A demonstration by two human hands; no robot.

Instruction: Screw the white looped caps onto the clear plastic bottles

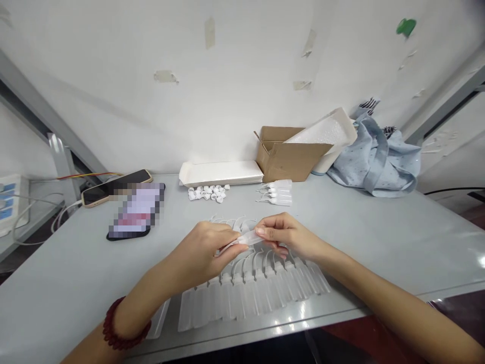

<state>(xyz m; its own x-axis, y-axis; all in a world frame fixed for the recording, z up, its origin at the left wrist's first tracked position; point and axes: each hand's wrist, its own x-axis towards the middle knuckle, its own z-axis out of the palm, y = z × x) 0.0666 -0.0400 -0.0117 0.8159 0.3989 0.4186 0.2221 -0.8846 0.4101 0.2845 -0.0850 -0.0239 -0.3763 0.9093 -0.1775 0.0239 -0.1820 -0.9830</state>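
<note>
My left hand [202,253] and my right hand [284,235] meet over the middle of the grey table [379,237], both pinched on one small clear plastic tube [246,238] with a thin curved tip. The left fingers grip its narrow end, the right fingers its wider body. Just below the hands lies a row of several identical clear tubes [250,298], side by side near the front edge. A red bead bracelet [117,328] is on my left wrist.
Farther back lie a small pile of white caps [208,192], a few finished tubes [278,193], a flat white pack [222,173], an open cardboard box [288,154] and a blue cloth [375,156]. Two phones [113,188] lie at the left.
</note>
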